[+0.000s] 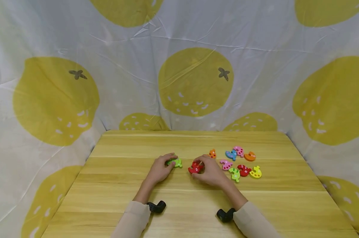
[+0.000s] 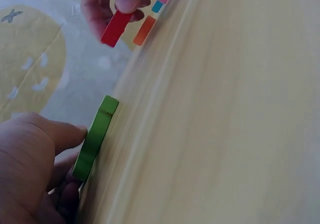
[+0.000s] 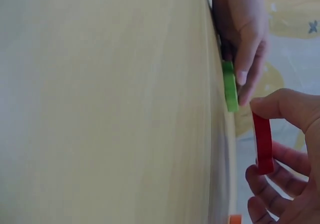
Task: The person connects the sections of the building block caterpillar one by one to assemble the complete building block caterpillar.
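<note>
A light green puzzle piece (image 1: 177, 163) lies flat on the wooden table, and my left hand (image 1: 161, 168) grips it with thumb and fingers at its left side. In the left wrist view the thumb tip meets the edge of the green piece (image 2: 96, 139). My right hand (image 1: 212, 172) pinches a red puzzle piece (image 1: 195, 168) marked with a 2, just to the right of the green one. Seen from the right wrist, the red piece (image 3: 263, 143) is raised off the table between thumb and fingers.
Right of my right hand lie several loose pieces: orange (image 1: 213, 154), blue (image 1: 231, 155), two pink (image 1: 226, 164), orange marked 10 (image 1: 250, 156), green (image 1: 234, 175), red (image 1: 244, 170) and yellow (image 1: 255, 172). A lemon-print cloth (image 1: 131, 82) hangs behind the table (image 1: 108, 195).
</note>
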A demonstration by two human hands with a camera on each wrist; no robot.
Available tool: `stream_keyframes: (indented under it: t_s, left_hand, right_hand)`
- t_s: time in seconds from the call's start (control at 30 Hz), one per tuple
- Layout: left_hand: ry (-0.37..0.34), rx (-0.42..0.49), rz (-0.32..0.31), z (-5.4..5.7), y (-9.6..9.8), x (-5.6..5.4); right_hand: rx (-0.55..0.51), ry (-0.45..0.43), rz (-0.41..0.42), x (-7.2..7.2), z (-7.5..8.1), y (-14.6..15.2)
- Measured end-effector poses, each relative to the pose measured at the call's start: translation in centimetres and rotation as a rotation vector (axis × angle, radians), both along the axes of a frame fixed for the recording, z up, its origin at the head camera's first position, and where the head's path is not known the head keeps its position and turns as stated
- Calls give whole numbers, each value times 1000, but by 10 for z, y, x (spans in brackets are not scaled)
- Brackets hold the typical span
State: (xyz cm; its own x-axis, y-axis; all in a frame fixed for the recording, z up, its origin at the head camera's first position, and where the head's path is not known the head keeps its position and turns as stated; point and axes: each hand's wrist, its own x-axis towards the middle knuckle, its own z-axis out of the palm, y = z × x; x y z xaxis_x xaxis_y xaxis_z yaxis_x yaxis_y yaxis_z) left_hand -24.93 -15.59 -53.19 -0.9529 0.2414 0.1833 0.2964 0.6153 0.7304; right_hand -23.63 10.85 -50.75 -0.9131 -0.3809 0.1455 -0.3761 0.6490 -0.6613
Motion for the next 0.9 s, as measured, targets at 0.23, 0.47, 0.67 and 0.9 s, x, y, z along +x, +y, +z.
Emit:
stream_keyframes:
  t_s: [0.23, 0.47, 0.67, 0.9]
  left_hand:
    - [4, 8, 18, 0, 0, 1]
    - [2, 7, -16, -1, 1, 0]
    - [3, 13, -7, -1, 1, 1]
    - [11, 11, -14, -2, 1, 2]
  right_hand:
    - [-78, -57, 7, -4, -4, -21]
    - [-108, -67, 30, -11, -11, -32]
    - [-108, -59, 33, -14, -13, -39]
    - [-84, -73, 14, -14, -11, -43]
